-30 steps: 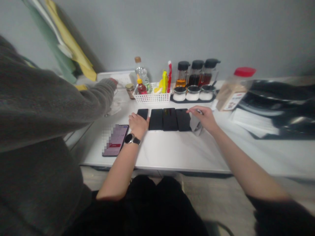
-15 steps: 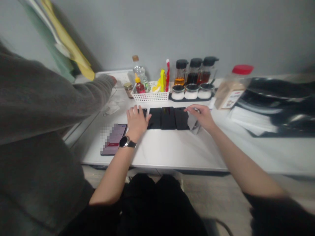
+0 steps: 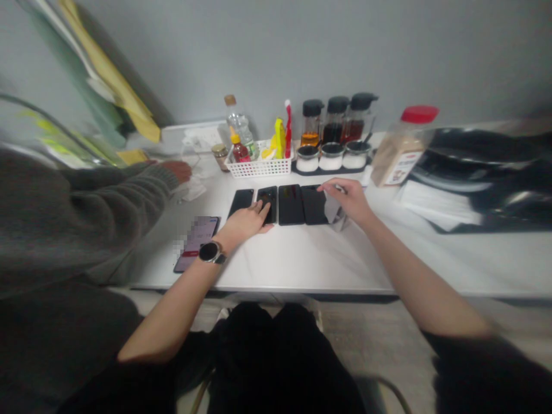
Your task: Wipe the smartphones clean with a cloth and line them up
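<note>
Several black smartphones point(image 3: 291, 204) lie side by side, screens up, on the white table point(image 3: 310, 259). My left hand point(image 3: 244, 224) rests flat and sideways, its fingertips on the lower end of the second phone point(image 3: 267, 204). A black smartwatch point(image 3: 211, 252) circles that wrist. My right hand point(image 3: 349, 201) is at the right end of the row, pinching a crumpled grey cloth point(image 3: 334, 210) beside the last phone point(image 3: 314, 204). Left of my wrist lies another phone point(image 3: 196, 244) with a lit, partly blurred screen.
A co-worker's grey sleeve point(image 3: 107, 195) crosses the left, its hand point(image 3: 176, 171) near a white tissue point(image 3: 190, 188). Along the back stand a white basket point(image 3: 259, 167) of bottles, several condiment jars point(image 3: 330, 132), and a red-lidded spice jar point(image 3: 403, 149). Dark cookware point(image 3: 474, 155) sits right.
My left hand has turned sideways and moved off the first phone onto the second. The co-worker's arm has drawn left, and the view has shifted slightly.
</note>
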{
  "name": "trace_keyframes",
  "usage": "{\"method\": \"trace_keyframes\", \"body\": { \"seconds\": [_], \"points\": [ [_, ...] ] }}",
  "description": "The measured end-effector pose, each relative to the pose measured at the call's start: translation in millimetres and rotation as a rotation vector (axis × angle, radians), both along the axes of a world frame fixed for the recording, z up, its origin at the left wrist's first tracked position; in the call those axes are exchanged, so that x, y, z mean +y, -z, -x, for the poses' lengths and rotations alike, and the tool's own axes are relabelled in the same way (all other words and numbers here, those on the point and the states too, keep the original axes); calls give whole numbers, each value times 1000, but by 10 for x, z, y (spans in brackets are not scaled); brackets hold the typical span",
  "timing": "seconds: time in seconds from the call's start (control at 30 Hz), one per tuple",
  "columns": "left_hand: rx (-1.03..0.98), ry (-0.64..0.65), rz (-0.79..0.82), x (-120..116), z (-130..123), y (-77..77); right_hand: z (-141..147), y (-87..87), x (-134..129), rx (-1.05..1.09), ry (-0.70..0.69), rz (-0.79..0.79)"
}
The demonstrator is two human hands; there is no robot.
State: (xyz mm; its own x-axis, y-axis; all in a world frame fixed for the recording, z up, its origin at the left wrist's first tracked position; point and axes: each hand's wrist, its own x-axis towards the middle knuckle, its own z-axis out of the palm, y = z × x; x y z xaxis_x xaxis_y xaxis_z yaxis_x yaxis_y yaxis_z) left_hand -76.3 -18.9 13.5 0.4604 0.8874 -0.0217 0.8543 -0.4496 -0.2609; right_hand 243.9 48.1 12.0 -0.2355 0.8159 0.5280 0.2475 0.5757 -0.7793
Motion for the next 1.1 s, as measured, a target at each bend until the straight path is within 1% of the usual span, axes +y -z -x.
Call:
{"method": "trace_keyframes", "body": {
  "seconds": [0.07, 0.17, 0.23, 0.3, 0.37, 0.4, 0.43, 0.5, 0.57, 0.63, 0.7, 0.73, 0.8, 0.9, 0.97, 1.1],
  "points": [
    [-34, -3, -35, -36, 13, 22, 9, 2, 0, -11, 3, 4],
    [-147, -24, -93, -91, 47, 42, 28, 9, -18, -21, 4, 13],
    [-251, -66, -123, -131, 63, 26, 35, 21, -31, -25, 21, 21],
    [-399, -131, -154, -188, 65, -10, 33, 37, -29, -25, 53, 28],
    [-628, -226, -195, -273, 42, -44, 24, 46, -8, -14, 105, 40],
    [-782, -278, -214, -329, 16, -52, 23, 44, 4, 1, 131, 50],
    [-954, -318, -227, -392, -22, -51, 28, 37, 12, 29, 145, 66],
    [-1329, -339, -208, -539, -136, -17, 70, 12, -4, 111, 129, 100],
    [-1667, -327, -42, -696, -291, 46, 166, -15, -96, 173, 63, 119],
    [-1982, -357, 159, -842, -456, 104, 305, -23, -272, 173, -26, 110],
    [-2207, -382, 389, -958, -586, 127, 446, -3, -489, 134, -101, 75],
    [-2288, -379, 478, -1002, -629, 124, 501, 14, -591, 119, -102, 54],
    [-2389, -387, 672, -1063, -665, 96, 564, 50, -742, 74, -81, 7],
    [-2429, -400, 895, -1097, -651, 50, 541, 82, -822, -6, -103, -111],
    [-2435, -381, 971, -1105, -640, 44, 495, 91, -828, -43, -123, -220],
    [-2448, -312, 1043, -1151, -656, 99, 455, 113, -908, -106, -63, -379]
  ]
}}
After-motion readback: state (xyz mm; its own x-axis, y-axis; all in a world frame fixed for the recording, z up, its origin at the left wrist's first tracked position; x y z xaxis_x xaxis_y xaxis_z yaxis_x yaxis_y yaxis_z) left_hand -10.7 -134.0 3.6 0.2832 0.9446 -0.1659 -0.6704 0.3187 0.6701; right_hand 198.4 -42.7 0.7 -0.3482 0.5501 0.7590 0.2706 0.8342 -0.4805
